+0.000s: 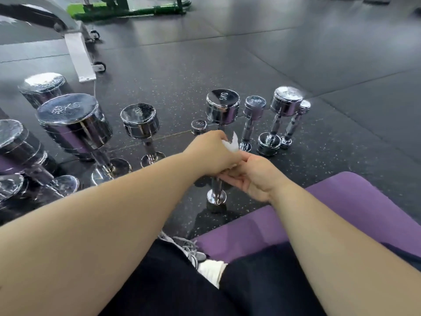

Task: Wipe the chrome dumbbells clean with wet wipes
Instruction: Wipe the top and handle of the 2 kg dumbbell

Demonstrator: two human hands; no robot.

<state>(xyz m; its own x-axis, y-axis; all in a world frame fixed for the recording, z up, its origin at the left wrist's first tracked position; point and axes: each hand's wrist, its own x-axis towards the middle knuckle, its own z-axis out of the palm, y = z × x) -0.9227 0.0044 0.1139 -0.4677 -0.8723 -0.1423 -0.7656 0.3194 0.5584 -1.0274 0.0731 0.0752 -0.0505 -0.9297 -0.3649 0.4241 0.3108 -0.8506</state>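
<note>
A small chrome dumbbell [216, 197] stands upright on the dark floor in front of me. Its top head is hidden under my left hand [213, 153], which is curled over it with a white wet wipe [232, 143] bunched in its fingers. My right hand [252, 175] grips the dumbbell's handle just below, fingers curled round it. Only the lower handle and bottom head show.
Several chrome dumbbells stand on end around: a 5 kg one [222, 106] and a 1 kg one [198, 126] behind my hands, smaller ones to the right [284, 106], big ones at left [73, 124]. A purple mat [341, 206] lies under my legs. A bench frame [79, 55] stands far left.
</note>
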